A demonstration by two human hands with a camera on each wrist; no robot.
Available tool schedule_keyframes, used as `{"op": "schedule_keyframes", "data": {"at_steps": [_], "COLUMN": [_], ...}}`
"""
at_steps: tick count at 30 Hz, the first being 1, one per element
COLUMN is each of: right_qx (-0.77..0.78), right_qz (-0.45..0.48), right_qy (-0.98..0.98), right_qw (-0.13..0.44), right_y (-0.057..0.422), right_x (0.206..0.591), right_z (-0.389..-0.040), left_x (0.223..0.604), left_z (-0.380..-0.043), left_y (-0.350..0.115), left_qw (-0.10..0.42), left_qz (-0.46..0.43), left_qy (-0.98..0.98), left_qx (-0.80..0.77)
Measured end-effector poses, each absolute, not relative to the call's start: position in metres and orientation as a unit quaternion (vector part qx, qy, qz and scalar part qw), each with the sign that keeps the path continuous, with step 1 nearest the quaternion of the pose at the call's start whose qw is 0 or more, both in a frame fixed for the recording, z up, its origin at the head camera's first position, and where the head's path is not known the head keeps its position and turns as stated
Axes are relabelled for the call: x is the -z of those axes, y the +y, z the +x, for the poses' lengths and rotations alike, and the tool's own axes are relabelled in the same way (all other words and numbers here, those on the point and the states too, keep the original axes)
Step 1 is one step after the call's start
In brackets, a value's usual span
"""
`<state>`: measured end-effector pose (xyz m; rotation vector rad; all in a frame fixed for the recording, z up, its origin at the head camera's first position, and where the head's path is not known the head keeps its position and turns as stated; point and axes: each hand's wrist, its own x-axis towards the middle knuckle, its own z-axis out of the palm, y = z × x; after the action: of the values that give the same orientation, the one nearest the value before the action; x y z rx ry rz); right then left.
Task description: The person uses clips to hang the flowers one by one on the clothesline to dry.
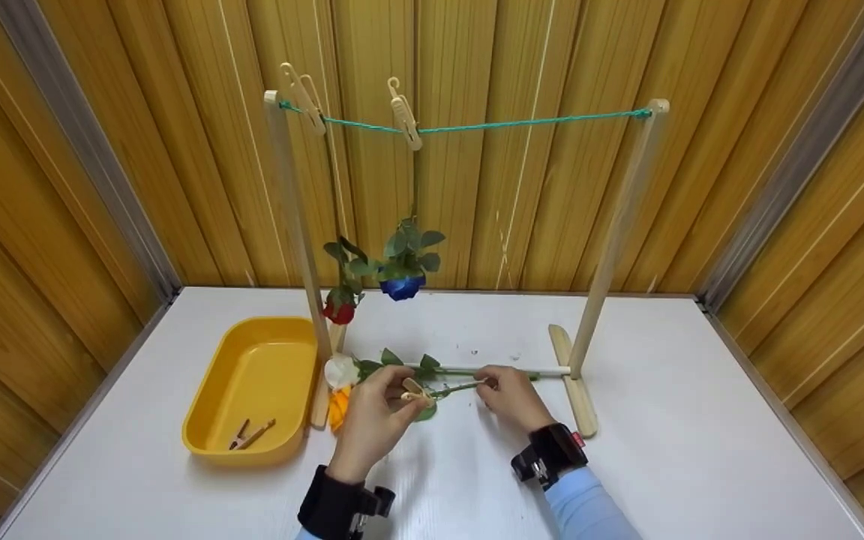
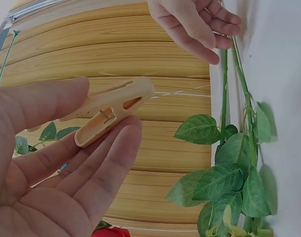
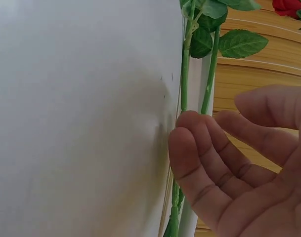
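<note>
One left hand [image 1: 372,426] and one right hand [image 1: 516,399] are showing among four flowers [image 1: 402,286], two hanging, two lying on one table [image 1: 672,420], while two pegs [image 1: 406,122] are gripping one cord [image 1: 522,122], a third peg [image 2: 115,106] is being pinched, at least one more peg [image 1: 258,433] is lying in one left-side tray [image 1: 267,375], and two posts [image 1: 613,247] are standing.

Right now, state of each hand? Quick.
Left hand: closed, pinching a clothespin.
Right hand: open, fingers loosely bent at the green stems; whether they touch can't be told.
</note>
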<state>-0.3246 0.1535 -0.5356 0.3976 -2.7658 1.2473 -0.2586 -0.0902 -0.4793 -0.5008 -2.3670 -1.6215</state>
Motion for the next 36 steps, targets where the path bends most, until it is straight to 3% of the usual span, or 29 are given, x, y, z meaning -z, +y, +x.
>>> {"op": "schedule_keyframes", "data": {"at_steps": [12, 21, 29, 36], "right_qx": [-0.385, -0.449, -0.487, -0.521], "right_qz": [0.141, 0.045, -0.022, -0.073], "right_qy": [-0.912, -0.889, -0.872, -0.85], "right_qw": [-0.03, -0.08, -0.052, 0.035], "right_y": [0.15, 0.148, 0.148, 0.15], "right_x": [0.537, 0.537, 0.535, 0.536], "right_z": [-0.329, -0.324, -0.316, -0.31], "left_x": [0.478, 0.479, 0.478, 0.478], "left_z": [-0.259, -0.259, -0.258, -0.257], "left_y": [-0.09, -0.092, -0.093, -0.093], "left_qw": [0.115, 0.131, 0.134, 0.138], "left_qz": [-0.167, -0.172, -0.182, -0.186], "left_qy": [-0.808, -0.807, -0.805, -0.812], "left_qx": [0.553, 0.55, 0.549, 0.535]}}
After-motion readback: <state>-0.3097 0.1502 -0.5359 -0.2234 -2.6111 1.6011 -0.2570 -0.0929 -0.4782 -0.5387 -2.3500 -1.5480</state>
